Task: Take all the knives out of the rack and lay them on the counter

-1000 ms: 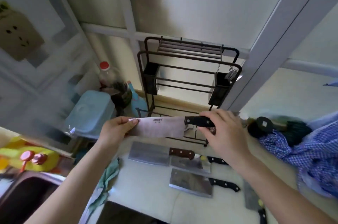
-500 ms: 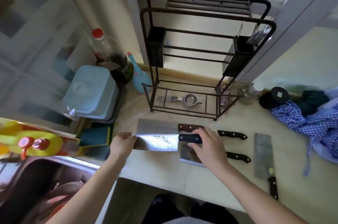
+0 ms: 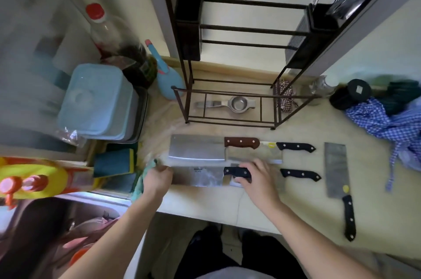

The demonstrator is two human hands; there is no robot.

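Cleaver (image 3: 200, 176) now lowered to counter (image 3: 296, 205) in front of rack (image 3: 227, 105); right hand (image 3: 257, 178) grips handle, left hand (image 3: 157, 176) pinches blade tip — set flat, then let go.

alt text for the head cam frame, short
Two bare hands, left hand at the blade tip and right hand on the black handle, set a steel cleaver onto the beige counter beside four other cleavers, before a black wire rack.
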